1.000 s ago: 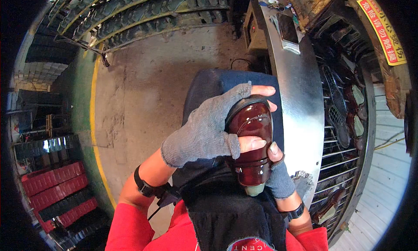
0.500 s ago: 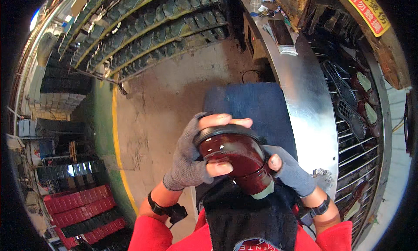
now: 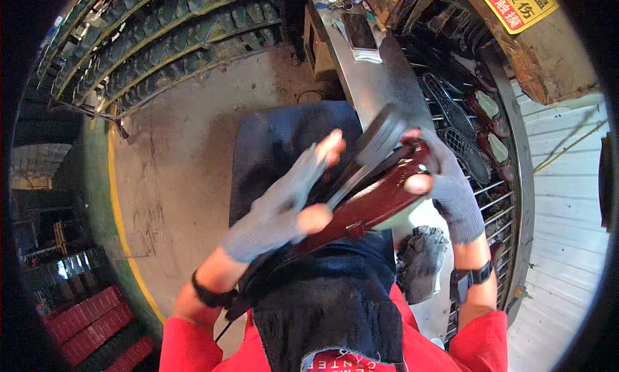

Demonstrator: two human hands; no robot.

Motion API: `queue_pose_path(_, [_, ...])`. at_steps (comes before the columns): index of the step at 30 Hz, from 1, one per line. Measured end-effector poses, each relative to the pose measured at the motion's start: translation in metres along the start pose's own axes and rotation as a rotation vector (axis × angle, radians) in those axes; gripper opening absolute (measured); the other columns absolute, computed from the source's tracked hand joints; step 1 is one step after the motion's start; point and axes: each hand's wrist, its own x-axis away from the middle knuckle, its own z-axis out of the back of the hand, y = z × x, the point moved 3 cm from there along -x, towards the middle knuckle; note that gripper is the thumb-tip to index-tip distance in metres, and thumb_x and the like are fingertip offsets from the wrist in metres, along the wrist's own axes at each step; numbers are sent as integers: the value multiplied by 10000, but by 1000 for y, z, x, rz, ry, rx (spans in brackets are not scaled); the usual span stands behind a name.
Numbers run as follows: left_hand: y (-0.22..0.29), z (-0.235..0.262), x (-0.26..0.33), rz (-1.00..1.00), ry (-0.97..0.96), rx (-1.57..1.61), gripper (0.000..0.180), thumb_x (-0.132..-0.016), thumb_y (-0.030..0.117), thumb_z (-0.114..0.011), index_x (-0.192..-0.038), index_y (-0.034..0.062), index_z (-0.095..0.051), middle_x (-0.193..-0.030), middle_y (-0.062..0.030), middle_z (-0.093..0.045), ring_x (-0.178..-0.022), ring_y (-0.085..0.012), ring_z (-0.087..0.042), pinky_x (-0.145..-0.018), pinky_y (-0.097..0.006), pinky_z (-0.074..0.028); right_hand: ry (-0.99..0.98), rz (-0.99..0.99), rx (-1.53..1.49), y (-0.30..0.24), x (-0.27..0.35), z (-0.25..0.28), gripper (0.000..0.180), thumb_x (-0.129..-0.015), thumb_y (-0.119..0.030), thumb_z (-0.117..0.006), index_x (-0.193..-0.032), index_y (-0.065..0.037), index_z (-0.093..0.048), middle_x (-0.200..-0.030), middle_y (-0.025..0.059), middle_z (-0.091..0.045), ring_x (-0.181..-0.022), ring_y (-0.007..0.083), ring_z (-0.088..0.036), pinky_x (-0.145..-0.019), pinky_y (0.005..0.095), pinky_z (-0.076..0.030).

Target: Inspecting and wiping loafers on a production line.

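A glossy dark red shoe [image 3: 377,204] with a black sole [image 3: 380,140] is tilted in front of my chest, its sole toward the upper left. My right hand [image 3: 445,182], in a grey fingerless glove, grips its upper right end, thumb on the red upper. My left hand [image 3: 284,195], gloved alike, is on the sole side with fingers stretched out and apart. Its thumb is at the shoe's lower part; blur hides whether it touches. A pale green piece [image 3: 403,217] shows along the shoe's right side.
A metal bench [image 3: 387,82] curves along the right, bearing a dark flat object [image 3: 361,33] and a crumpled grey cloth [image 3: 422,256]. Beyond it, a barred rack [image 3: 493,207] holds black soles [image 3: 445,104] and red shoes. Shelves of dark shoe forms [image 3: 187,49] stand far left.
The shoe has turned from upright to slanting up to the right. My right hand has risen to its upper end, and my left hand has loosened and spread. The view has shifted right.
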Motion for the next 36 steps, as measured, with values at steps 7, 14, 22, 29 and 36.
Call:
queue_pose_path(7, [-58, 5, -4, 152, 294, 130, 658, -1031, 383, -655, -1542, 36, -428, -1419, -143, -535, -1290, -242, -541, -1134, -359, -407, -256, 236, 537, -1, -29, -44, 857, -647, -320, -1008, -1360, -28, -635, -1190, 101, -703, -1128, 221, -694, -1002, 354, -539])
queue_pose_path(14, [-54, 9, -6, 17, 428, -306, 669, -1028, 628, -472, -1263, 17, -604, -1191, -66, -624, -1120, -183, -593, -1039, -344, -446, -198, 287, 674, -5, -30, -59, 790, -635, -461, -986, -1223, -46, -659, -1030, 140, -738, -986, 319, -750, -896, 395, -571])
queue_pose_path(22, [-38, 2, 20, 110, 395, -388, 738, -929, 655, -561, -1298, 18, -508, -1165, -140, -574, -1062, -276, -605, -951, -401, -490, -190, 378, 802, -21, -14, -81, 754, -677, -515, -924, -1203, -62, -629, -965, 181, -697, -886, 402, -720, -774, 453, -574])
queue_pose_path(29, [6, -4, 29, -79, 130, -411, 629, -989, 569, -613, -1249, -2, -565, -1163, -158, -616, -1085, -285, -601, -1104, -425, -409, -283, 381, 735, -28, 17, -87, 931, -696, -645, -886, -1286, -1, -563, -1165, 220, -637, -983, 433, -700, -830, 496, -563])
queue_pose_path(36, [-6, -16, 26, 137, 272, -98, 326, -1115, 235, -463, -927, 10, -606, -888, -77, -612, -861, -169, -574, -851, -335, -474, -469, 230, 924, -27, 35, -92, 915, -680, -721, -849, -1155, 7, -564, -1006, 193, -624, -817, 396, -696, -688, 486, -555])
